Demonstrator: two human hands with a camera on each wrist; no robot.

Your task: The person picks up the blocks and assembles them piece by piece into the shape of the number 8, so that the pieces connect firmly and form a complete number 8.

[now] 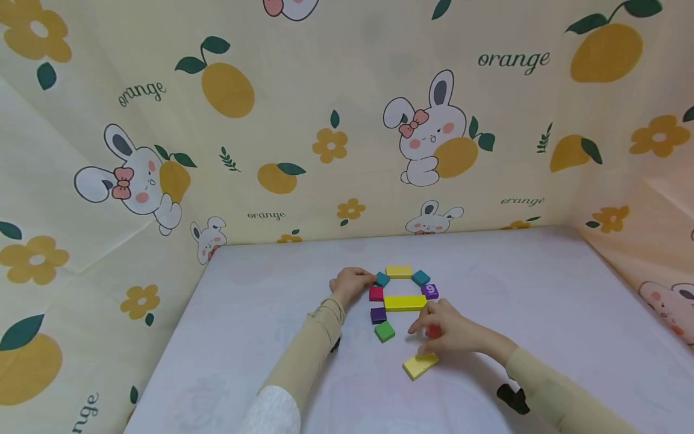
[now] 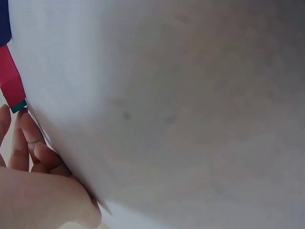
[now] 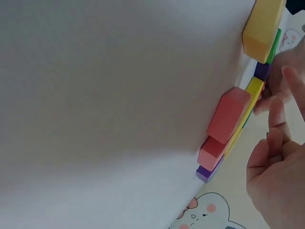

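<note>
A ring of coloured blocks lies on the table. At its upper left, my left hand (image 1: 351,282) pinches a small teal block (image 1: 382,279) at the fingertips, beside a crimson block (image 1: 376,293); the left wrist view shows that teal block (image 2: 18,106) too. My right hand (image 1: 452,327) hovers with fingers spread over a red block (image 1: 434,331), holding nothing. Two red blocks (image 3: 229,114) show end to end in the right wrist view; the hand hides part of them in the head view. Just below the right fingertips lies a pale yellow block (image 1: 420,366).
A yellow block (image 1: 399,272) tops the ring, with another teal block (image 1: 420,278) and a purple block (image 1: 430,292) on its right. A long yellow bar (image 1: 405,303) crosses the middle. Dark purple (image 1: 378,316) and green (image 1: 385,331) blocks sit lower left. A patterned cloth (image 1: 303,132) hangs behind.
</note>
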